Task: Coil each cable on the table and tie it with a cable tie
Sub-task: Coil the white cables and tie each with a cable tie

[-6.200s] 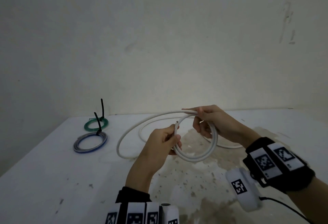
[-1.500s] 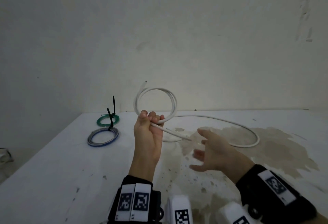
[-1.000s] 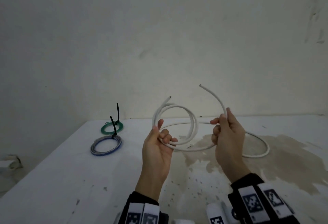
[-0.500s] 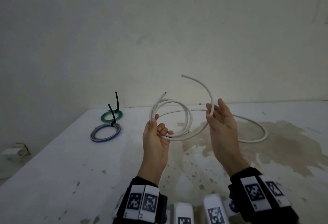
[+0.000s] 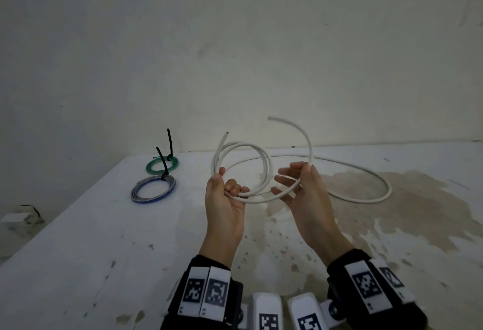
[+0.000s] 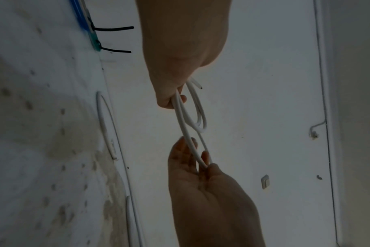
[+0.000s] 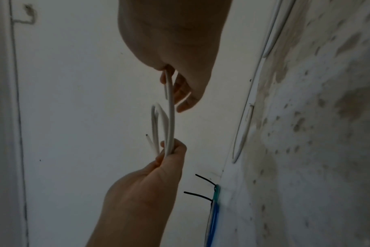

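A white cable (image 5: 266, 170) is held up over the table (image 5: 78, 251), wound in about two loops, with both cut ends sticking up. My left hand (image 5: 224, 191) grips the bottom of the loops, palm toward me; the left wrist view shows this hand (image 6: 175, 100) from behind, its fingers curled round the strands. My right hand (image 5: 295, 180) holds the free tail lightly between thumb and loosely spread fingers. From there the tail arches up to its end (image 5: 270, 118). In the right wrist view the cable (image 7: 170, 117) runs from my right hand (image 7: 173, 93) down to my left hand (image 7: 169, 150).
A second white cable (image 5: 366, 200) lies in a wide loose arc on the stained right half of the table. At back left lie a green coil (image 5: 162, 165) and a grey-blue coil (image 5: 153, 188), each bound with an upright black cable tie (image 5: 170, 141). The wall stands close behind.
My right hand has drifted toward the left hand and opened its fingers wider, bringing the tail lower across the coil. The left hand keeps its grip in the same place.
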